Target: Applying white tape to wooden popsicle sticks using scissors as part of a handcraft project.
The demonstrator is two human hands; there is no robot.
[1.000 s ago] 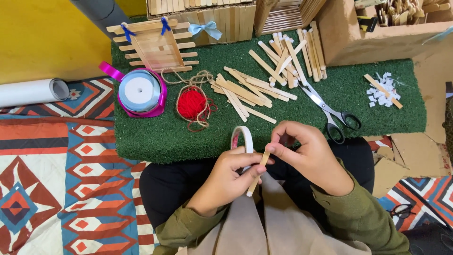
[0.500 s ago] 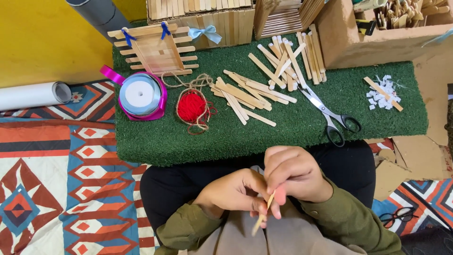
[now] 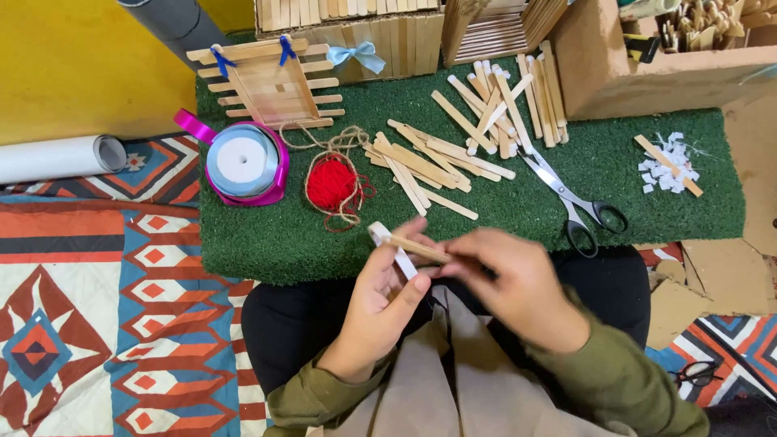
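Bare turf (image 3: 267, 243) ahead; red yarn (image 3: 332, 183) and scissors (image 3: 573, 198) flank it.

Head camera, looking steeply down, close over lap

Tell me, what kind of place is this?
Probably a home craft corner on the floor. Loose wooden craft sticks and scissors lie on a green turf mat, beside a patterned rug. The left hand and right hand hold one stick.

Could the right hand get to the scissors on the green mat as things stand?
Probably yes: the scissors lie uncovered just beyond the right hand, nothing between them, though that hand now holds a wooden stick.
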